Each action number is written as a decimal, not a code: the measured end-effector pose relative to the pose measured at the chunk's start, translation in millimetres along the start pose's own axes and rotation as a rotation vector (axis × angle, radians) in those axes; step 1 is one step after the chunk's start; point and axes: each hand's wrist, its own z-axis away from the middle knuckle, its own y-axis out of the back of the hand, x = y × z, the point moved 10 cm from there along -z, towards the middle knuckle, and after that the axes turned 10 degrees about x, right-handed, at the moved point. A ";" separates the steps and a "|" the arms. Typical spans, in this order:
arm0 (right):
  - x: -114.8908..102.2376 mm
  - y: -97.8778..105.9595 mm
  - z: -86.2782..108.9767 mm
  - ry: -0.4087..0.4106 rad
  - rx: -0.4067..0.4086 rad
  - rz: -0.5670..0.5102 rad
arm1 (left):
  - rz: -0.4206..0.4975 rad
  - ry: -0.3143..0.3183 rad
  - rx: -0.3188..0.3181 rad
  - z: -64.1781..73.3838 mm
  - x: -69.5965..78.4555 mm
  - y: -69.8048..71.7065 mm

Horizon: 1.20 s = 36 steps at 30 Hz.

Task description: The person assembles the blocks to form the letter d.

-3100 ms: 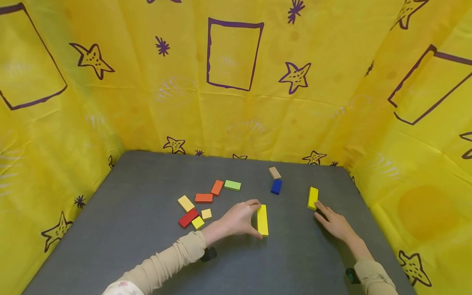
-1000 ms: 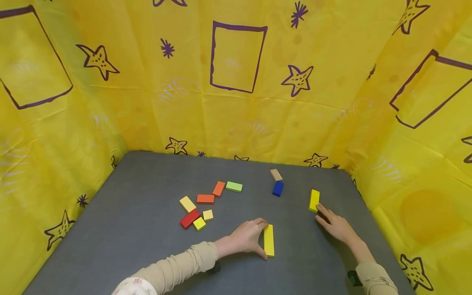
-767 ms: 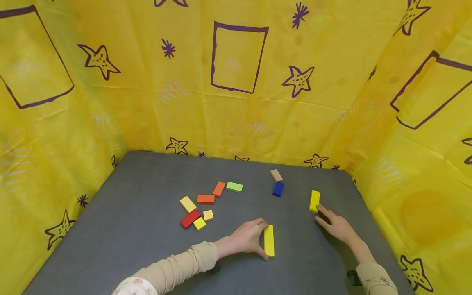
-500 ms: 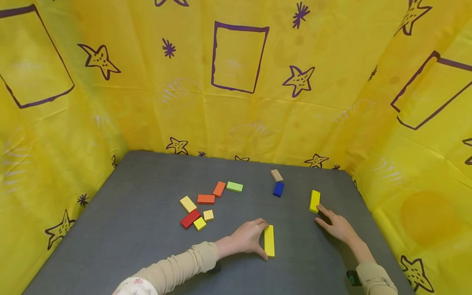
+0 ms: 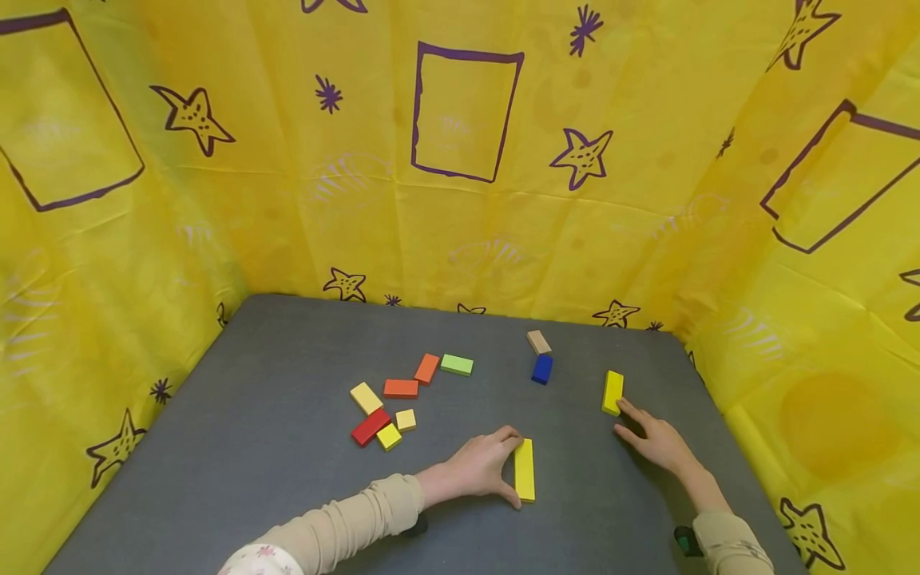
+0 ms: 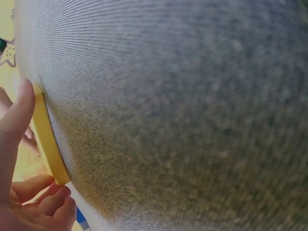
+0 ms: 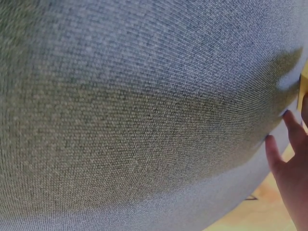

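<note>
Toward the front of the table, my left hand (image 5: 480,465) pinches a long yellow block (image 5: 525,471) by its two ends, thumb at the near end and fingers at the far one. The left wrist view shows the same grip, with the thumb and curled fingers at opposite ends of the block (image 6: 49,137). On the right, my right hand (image 5: 660,443) rests low with extended fingers, its fingertips at the near right corner of a second yellow block (image 5: 612,393). Only an edge of a yellow block (image 7: 303,84) shows in the right wrist view.
A blue block (image 5: 542,369) and a tan block (image 5: 538,343) lie behind. On the left are a green block (image 5: 457,365), two orange blocks (image 5: 401,389), a red block (image 5: 371,427), cream pieces (image 5: 366,398) and a small yellow one (image 5: 389,436). Yellow cloth (image 5: 460,231) walls the dark table.
Over the last three seconds my left hand has brought its long yellow block nearer to me and slightly right, then stopped. My right hand has stayed by the other yellow block.
</note>
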 end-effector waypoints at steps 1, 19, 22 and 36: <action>0.3 0.0 0.1 -0.001 0.000 0.000 | -0.005 -0.005 0.000 -0.2 0.3 0.1; 1.6 -0.2 -1.5 0.001 0.000 -0.002 | -0.015 -0.149 0.104 2.1 16.9 9.7; 1.1 0.4 -1.5 -0.001 0.004 -0.010 | -0.022 -0.160 0.126 0.5 17.8 11.7; 8.7 15.3 -14.7 -0.103 0.172 -0.217 | -0.045 -0.139 0.121 -5.4 15.6 11.4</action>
